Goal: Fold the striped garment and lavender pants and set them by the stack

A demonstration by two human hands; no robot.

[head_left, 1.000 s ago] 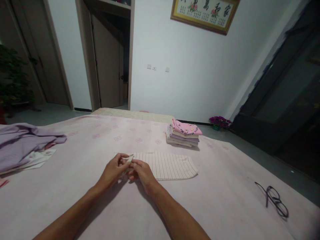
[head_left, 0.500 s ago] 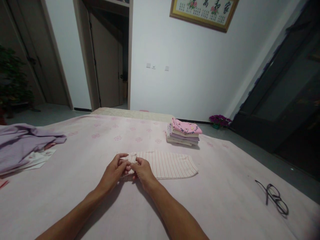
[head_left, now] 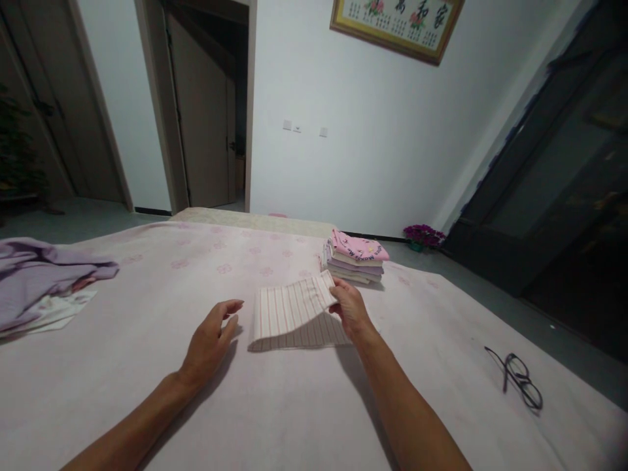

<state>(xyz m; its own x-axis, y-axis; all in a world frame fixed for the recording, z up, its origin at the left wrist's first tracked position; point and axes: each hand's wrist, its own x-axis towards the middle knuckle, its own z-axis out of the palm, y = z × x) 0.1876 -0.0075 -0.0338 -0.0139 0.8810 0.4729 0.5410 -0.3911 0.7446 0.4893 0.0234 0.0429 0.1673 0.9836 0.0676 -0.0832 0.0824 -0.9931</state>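
Hands have parted since the earlier frame: the right hand (head_left: 349,306) has its grip clamped on a corner of the folded striped cloth (head_left: 289,317), lying on the pink bedsheet (head_left: 122,386), while the left hand (head_left: 209,343), grip open, rests just left of the cloth, not touching it.

The striped garment (head_left: 294,315) is soft, matt woven cloth, the bedspread (head_left: 147,288) a smooth matt fabric, the eyeglasses (head_left: 515,379) thin dark frames, and the picture frame (head_left: 383,39) faintly glossy gilt.

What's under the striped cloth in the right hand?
Under the raised striped flap, pinched by the right hand, lies a shadowed lower layer of the same striped cloth on the pink bedspread. The bedspread directly beneath is covered.
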